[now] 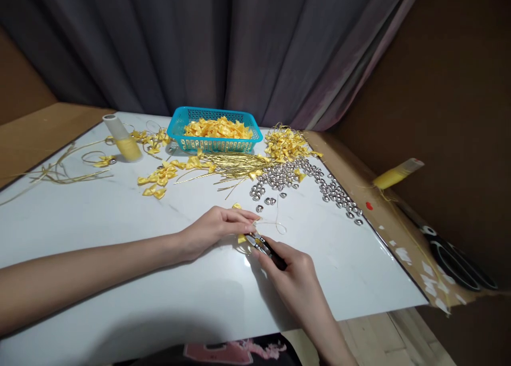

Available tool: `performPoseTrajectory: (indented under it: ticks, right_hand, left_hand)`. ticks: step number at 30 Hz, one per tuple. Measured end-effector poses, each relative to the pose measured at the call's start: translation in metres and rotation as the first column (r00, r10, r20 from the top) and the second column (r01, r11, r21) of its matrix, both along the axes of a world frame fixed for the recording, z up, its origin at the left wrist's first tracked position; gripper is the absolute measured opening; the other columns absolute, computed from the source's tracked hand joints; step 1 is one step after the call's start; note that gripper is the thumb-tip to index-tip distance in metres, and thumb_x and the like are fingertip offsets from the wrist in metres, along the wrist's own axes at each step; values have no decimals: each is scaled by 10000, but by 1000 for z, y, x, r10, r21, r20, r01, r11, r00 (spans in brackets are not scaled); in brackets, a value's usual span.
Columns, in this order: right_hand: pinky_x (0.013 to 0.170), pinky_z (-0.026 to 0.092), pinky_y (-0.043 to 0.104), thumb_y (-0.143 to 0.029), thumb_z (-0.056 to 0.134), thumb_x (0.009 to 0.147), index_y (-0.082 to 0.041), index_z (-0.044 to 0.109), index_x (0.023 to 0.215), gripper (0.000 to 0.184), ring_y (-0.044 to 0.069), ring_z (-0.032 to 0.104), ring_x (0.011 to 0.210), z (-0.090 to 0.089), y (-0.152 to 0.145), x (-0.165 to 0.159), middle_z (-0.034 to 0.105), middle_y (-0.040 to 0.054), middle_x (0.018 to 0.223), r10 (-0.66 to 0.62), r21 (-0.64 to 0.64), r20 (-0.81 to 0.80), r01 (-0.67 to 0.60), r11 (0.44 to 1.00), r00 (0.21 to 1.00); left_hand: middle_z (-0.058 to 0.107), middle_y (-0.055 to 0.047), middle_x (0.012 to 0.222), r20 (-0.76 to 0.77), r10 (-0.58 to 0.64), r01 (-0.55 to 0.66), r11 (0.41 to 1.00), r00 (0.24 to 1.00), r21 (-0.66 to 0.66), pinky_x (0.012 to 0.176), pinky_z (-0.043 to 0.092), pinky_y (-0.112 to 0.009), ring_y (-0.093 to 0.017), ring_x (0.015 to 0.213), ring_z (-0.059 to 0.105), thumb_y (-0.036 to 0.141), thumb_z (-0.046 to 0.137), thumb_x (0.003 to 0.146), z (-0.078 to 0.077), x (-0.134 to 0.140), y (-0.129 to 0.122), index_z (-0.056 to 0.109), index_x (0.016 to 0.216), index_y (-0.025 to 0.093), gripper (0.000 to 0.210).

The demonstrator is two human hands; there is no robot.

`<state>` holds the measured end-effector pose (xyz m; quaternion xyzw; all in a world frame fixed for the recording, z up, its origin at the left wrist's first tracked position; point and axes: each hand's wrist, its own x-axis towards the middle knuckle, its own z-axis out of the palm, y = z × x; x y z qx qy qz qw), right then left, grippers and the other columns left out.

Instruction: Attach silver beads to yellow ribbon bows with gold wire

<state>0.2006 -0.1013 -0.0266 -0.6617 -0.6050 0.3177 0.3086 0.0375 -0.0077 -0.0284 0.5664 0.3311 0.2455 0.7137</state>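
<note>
My left hand [217, 228] pinches a small yellow ribbon bow [241, 238] with a thin cord attached, its fingertips partly covering the bow. The cord [282, 228] curls in a loop to the right of the fingertips. In my right hand [293, 270] is a pair of small pliers [260, 243] with dark handles. Their metal jaws point up and left and meet the work at the left fingertips; the exact contact is too small to make out. Just beyond both hands lie many silver bells or beads [279, 175], loose on the white tabletop [159, 291].
A blue basket [179, 140] of yellow bows stands at the back. Before it lie gold cords [235, 165], with finished-looking bows [285, 144] heaped to the right. A thread spool [123, 139] stands left. Black scissors [453, 262] and another yellow spool [397, 174] are at the right.
</note>
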Motion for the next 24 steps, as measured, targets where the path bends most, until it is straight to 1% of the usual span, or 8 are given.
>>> performPoseTrajectory:
  ticks: [9, 16, 20, 24]
  right_hand:
    - [518, 362, 243, -318, 506, 842, -162, 684, 929, 252, 115, 453, 538, -2, 1, -2, 599, 2, 624, 22, 67, 25, -23, 997, 999]
    - [536, 363, 247, -302, 492, 856, -159, 658, 868, 220, 117, 474, 567, -2, 1, -4, 623, 12, 676, 37, 76, 8, -38, 996, 999]
    - [511, 332, 239, -295, 490, 856, -156, 608, 763, 205, 109, 464, 543, -3, 1, -3, 590, -1, 622, 42, 100, 27, -45, 994, 999]
    - [500, 313, 237, -283, 474, 856, -154, 583, 724, 214, 108, 454, 538, -4, 1, -3, 576, 2, 611, 48, 119, 47, -53, 991, 998]
  left_hand:
    - [612, -87, 1168, -6, -6, 7, 1000, 1000, 21, 1014, 331, -357, -257, 1193, 452, 264, 666, 761, -1, 0, 0, 754, 815, 195, 124]
    - [620, -82, 1161, -19, -5, 6, 999, 1000, 32, 1025, 320, -358, -254, 1198, 451, 279, 680, 754, 0, 0, 0, 753, 812, 200, 122]
    - [620, -87, 1165, -32, -6, 7, 999, 999, 33, 1027, 323, -352, -250, 1204, 450, 276, 680, 757, 0, 1, 0, 752, 820, 197, 124]
    - [615, -85, 1179, -32, -11, 12, 1000, 999, 28, 1034, 319, -358, -253, 1216, 441, 280, 681, 755, 0, 0, 1, 753, 826, 202, 128]
